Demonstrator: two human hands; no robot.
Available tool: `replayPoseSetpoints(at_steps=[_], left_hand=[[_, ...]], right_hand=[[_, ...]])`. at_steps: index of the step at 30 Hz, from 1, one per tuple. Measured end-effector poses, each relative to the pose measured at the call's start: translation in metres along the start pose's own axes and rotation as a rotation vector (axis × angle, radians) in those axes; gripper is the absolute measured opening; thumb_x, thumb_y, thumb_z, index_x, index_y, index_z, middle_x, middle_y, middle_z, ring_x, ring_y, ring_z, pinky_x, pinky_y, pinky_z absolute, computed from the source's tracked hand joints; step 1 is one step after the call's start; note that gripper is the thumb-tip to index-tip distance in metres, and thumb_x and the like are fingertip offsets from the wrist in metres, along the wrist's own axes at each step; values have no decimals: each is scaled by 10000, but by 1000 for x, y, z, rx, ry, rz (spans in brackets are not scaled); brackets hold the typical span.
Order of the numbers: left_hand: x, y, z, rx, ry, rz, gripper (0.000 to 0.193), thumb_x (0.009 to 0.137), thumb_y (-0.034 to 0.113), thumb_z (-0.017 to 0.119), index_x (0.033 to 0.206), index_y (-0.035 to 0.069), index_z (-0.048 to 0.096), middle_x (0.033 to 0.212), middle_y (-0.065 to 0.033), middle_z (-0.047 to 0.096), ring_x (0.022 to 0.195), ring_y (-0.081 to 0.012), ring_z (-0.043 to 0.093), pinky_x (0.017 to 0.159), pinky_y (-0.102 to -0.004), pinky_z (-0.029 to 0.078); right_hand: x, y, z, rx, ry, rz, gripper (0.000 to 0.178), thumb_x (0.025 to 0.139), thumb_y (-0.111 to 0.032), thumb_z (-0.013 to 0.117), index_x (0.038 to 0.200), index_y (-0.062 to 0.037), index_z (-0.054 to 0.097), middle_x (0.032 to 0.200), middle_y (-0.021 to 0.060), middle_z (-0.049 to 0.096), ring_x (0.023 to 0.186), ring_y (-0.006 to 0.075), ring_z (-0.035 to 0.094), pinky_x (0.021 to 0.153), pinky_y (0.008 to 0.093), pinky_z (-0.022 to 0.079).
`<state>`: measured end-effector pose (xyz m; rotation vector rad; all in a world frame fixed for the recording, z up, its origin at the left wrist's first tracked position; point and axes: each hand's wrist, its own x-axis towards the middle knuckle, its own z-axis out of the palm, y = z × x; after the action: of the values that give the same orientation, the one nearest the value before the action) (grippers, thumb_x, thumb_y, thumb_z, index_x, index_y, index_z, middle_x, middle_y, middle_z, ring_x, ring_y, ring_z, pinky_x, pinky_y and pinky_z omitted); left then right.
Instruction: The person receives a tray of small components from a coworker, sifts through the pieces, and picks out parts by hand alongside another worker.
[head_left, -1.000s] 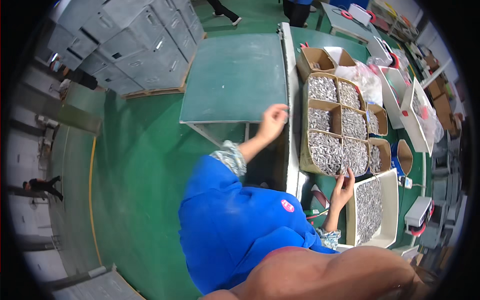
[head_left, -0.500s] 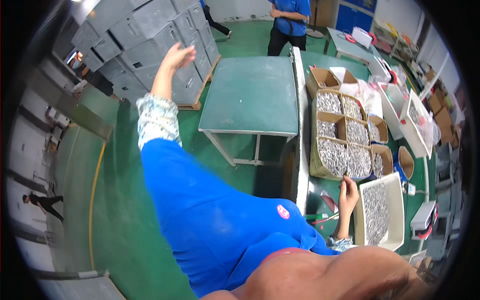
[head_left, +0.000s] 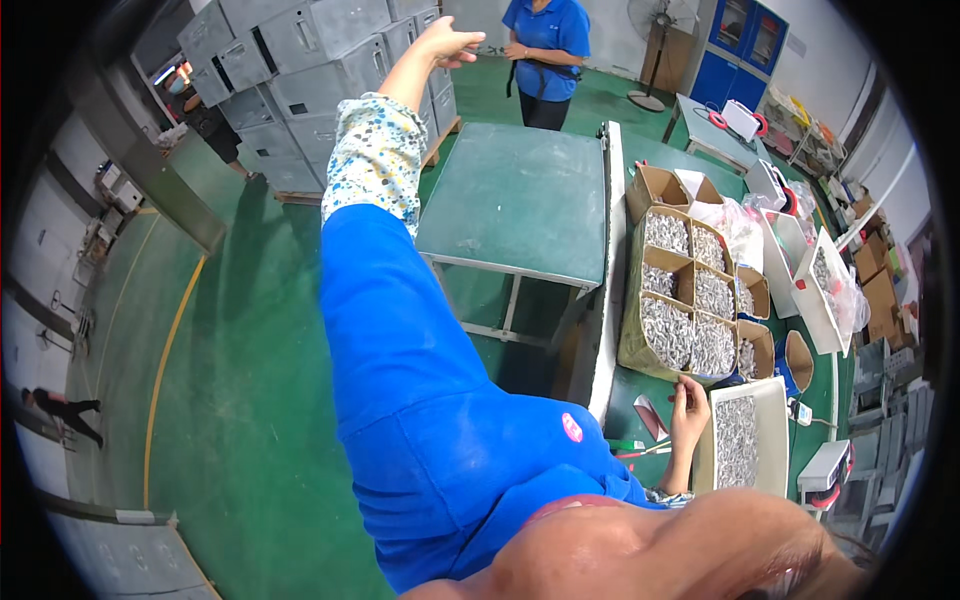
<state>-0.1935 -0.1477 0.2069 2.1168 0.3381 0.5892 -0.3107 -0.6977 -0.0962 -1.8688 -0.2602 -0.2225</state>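
Note:
My left arm is stretched far forward, and my left hand (head_left: 447, 42) is in the air beyond the green-topped table (head_left: 520, 195), fingers extended, holding nothing I can see. My right hand (head_left: 688, 415) is at the near edge of a divided cardboard box (head_left: 635, 335) filled with small silvery metal parts (head_left: 665, 335). Its thumb and fingers are pinched together; whatever is between them is too small to make out. Beside that hand stands a cream plastic bin (head_left: 772, 430) with more small metal parts (head_left: 737, 440). A folded reddish piece (head_left: 650, 418) lies left of my wrist.
Grey crates (head_left: 300, 100) are stacked on a pallet at the far left. A person in a blue shirt (head_left: 548, 45) stands behind the table. White bins (head_left: 820, 290), a blue container (head_left: 796, 362) and a white device (head_left: 826, 468) are on the right. Another person (head_left: 65, 412) is at far left.
My left hand has swung to the right and farther forward. The view has shifted, showing more of the far wall. My right hand stays pinched at the box edge.

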Motion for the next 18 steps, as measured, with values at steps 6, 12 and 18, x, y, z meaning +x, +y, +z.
replayPoseSetpoints(at_steps=[6, 12, 18], left_hand=[[46, 18, 56, 502, -722, -46, 692, 761, 381, 593, 1255, -5, 298, 939, -83, 604, 705, -167, 604, 594, -312, 479], [21, 75, 101, 693, -713, 38, 727, 689, 433, 653, 1177, -18, 357, 919, -110, 597, 692, -211, 597, 527, -346, 467], [50, 93, 129, 414, -522, 211, 947, 678, 400, 674, 1309, -21, 107, 942, -117, 603, 702, -202, 610, 510, -314, 467]], right_hand=[[2, 10, -1, 16, -41, 6, 126, 823, -19, 500, 912, 31, 574, 786, 59, 554, 656, 100, 551, 561, 220, 477], [-3, -18, -12, -43, 16, 2, 123, 825, -19, 499, 916, 24, 570, 782, 57, 560, 636, 100, 550, 547, 209, 459], [-13, -8, -26, -32, 24, 59, 137, 831, -20, 490, 932, 28, 570, 788, 60, 555, 685, 105, 554, 575, 216, 479]])
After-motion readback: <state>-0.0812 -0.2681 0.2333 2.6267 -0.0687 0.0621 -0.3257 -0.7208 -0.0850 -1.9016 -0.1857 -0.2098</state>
